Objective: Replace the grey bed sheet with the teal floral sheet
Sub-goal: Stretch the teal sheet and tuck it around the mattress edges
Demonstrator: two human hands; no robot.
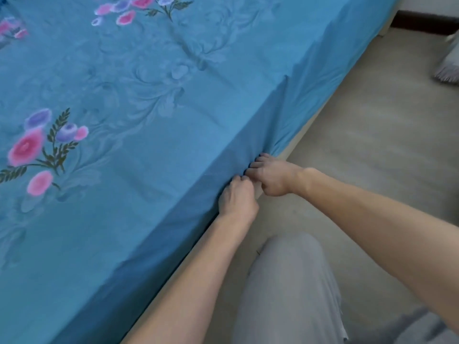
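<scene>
I see the teal floral sheet (139, 100) spread across the bed, its edge draped down the side. My left hand (237, 197) and right hand (272, 177) sit side by side at that hanging edge, fingers curled into the fabric, gripping it just above the beige floor (372, 145)

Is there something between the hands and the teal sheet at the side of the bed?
Nothing visible. The left hand and right hand already grip the teal floral sheet at its hanging edge along the bed's side, side by side.
</scene>
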